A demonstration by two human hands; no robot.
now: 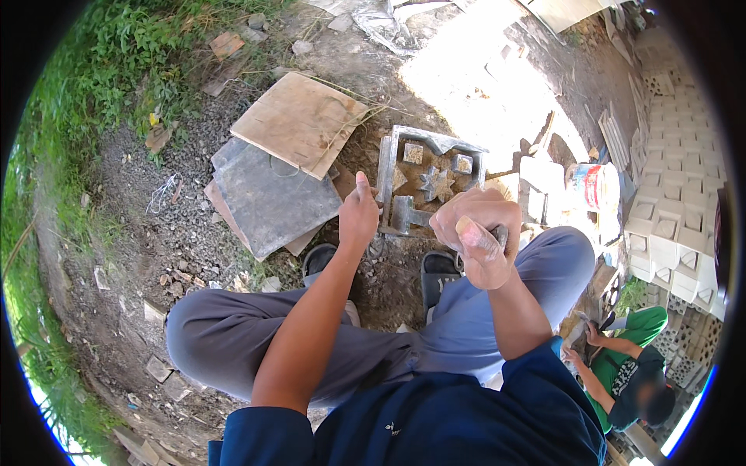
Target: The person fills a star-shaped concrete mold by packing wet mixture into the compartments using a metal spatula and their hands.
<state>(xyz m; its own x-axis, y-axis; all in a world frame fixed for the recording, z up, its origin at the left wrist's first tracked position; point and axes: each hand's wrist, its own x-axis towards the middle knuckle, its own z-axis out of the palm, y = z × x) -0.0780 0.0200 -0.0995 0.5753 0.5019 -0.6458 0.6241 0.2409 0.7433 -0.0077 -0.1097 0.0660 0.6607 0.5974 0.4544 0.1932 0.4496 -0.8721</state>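
A square grey metal mould (480,167) lies on the ground in front of my feet. Inside it are sandy fill, a star-shaped piece (436,185) in the middle and small blocks near the corners. My left hand (359,215) is at the mould's left edge, thumb up and fingers curled against that side; the fingertips are partly hidden. Over the mould's near right corner, my right hand (483,233) is closed in a fist around the handle of a hammer-like tool. Its blocky grey head (402,213) is over the mould's near left corner.
Left of the mould, a plywood board (299,120) overlaps a dark grey sheet (276,198). A white bucket (594,188) stands to the right, near stacked pale blocks (676,186). Another person (633,373) sits working at the lower right. Gravel and grass lie left.
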